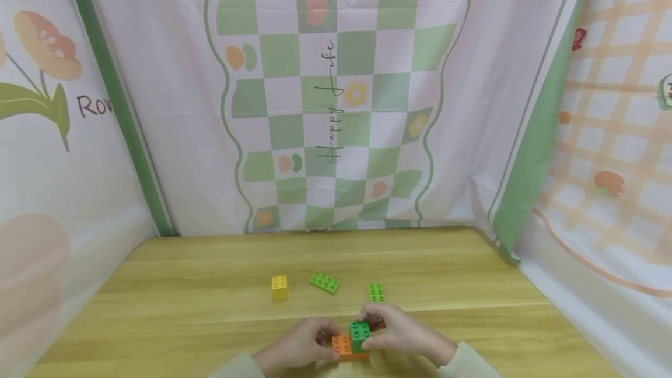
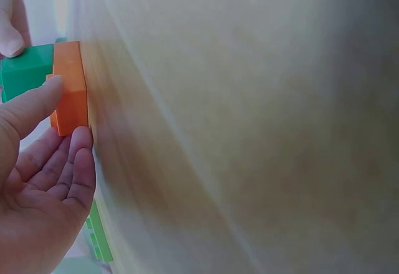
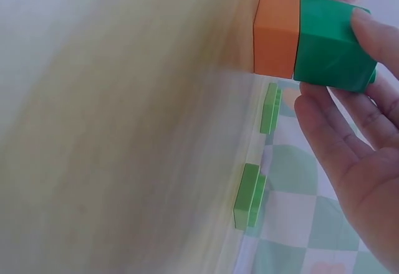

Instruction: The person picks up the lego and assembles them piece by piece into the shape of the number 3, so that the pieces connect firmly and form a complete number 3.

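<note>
An orange toy brick (image 1: 342, 345) lies on the wooden table near its front, studs up. On its right half sits a square dark green brick (image 1: 360, 336), flush against it in the right wrist view. My left hand (image 1: 303, 342) grips the left end of the orange brick, thumb on the near side and fingers on the far side. With thumb and fingers my right hand (image 1: 400, 332) pinches the green brick. In the left wrist view the orange brick (image 2: 73, 90) rests close on the tabletop.
Farther back on the table (image 1: 210, 273) lie a yellow square brick (image 1: 280, 289), a flat light green brick (image 1: 325, 283) and another light green flat brick (image 1: 376, 292) just beyond my right hand. Printed curtains (image 1: 336, 92) hang behind the table and at both sides.
</note>
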`<state>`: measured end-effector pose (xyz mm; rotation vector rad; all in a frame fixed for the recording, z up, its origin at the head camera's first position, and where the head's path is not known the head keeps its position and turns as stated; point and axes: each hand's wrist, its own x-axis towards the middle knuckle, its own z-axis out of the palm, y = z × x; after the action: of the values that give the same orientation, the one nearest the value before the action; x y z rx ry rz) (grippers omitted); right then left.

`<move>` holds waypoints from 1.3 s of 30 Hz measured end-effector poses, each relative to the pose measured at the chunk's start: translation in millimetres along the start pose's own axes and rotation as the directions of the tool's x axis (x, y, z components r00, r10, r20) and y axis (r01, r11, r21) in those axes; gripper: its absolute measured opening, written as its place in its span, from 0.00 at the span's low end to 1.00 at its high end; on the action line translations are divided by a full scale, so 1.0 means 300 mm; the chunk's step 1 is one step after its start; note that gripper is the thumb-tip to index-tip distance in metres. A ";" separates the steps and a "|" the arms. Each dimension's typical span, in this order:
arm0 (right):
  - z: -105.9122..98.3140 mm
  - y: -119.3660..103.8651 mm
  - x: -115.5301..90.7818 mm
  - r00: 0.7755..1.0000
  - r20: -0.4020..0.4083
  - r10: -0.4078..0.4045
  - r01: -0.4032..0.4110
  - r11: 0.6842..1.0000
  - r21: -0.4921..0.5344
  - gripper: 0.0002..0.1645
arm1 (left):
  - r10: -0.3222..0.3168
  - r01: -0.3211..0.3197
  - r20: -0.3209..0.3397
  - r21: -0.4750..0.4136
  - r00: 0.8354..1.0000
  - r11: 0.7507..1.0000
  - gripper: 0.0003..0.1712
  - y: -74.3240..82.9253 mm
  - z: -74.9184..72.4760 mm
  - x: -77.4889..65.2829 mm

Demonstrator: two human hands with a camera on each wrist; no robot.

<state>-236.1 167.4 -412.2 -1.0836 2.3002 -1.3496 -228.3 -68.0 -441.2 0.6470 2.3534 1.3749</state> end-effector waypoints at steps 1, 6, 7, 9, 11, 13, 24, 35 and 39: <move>0.001 0.001 0.001 1.000 -0.002 0.003 -0.003 1.000 -0.001 0.16 | 0.000 0.000 -0.001 0.001 1.000 1.000 0.12 -0.001 0.000 0.000; 0.002 0.004 0.003 1.000 -0.011 0.023 -0.023 1.000 -0.003 0.16 | 0.006 -0.006 -0.003 0.012 1.000 1.000 0.13 -0.002 -0.001 0.000; 0.002 0.004 0.003 1.000 -0.012 0.026 -0.026 1.000 -0.004 0.16 | 0.008 -0.008 -0.004 0.014 1.000 1.000 0.13 -0.002 -0.001 0.000; 0.001 0.004 0.000 1.000 -0.012 0.029 -0.029 1.000 -0.001 0.16 | 0.018 -0.018 -0.003 0.014 1.000 1.000 0.13 -0.002 0.001 -0.002; -0.001 0.003 -0.004 1.000 -0.009 0.022 -0.022 1.000 0.002 0.16 | 0.025 -0.025 -0.001 0.007 1.000 1.000 0.13 0.000 0.002 -0.003; -0.002 0.003 -0.008 1.000 -0.003 0.008 -0.008 1.000 0.006 0.17 | 0.038 -0.038 0.000 0.005 0.999 0.999 0.12 -0.001 0.004 -0.003; -0.006 0.009 -0.007 1.000 0.022 0.000 -0.001 0.999 0.035 0.17 | 0.029 -0.029 0.005 -0.005 1.000 1.000 0.12 -0.003 0.001 0.000; -0.003 0.014 -0.004 1.000 0.014 -0.013 0.013 0.999 0.029 0.19 | 0.010 -0.010 -0.002 -0.001 1.000 1.000 0.12 0.006 0.001 -0.008; -0.004 0.014 -0.005 1.000 0.014 -0.013 0.013 1.000 0.025 0.20 | -0.001 0.001 0.002 -0.012 1.000 1.000 0.12 0.007 0.000 -0.010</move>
<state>-237.7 170.4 -415.4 -1.0992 2.2643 -1.3672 -225.2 -68.8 -439.2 0.6439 2.3413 1.3868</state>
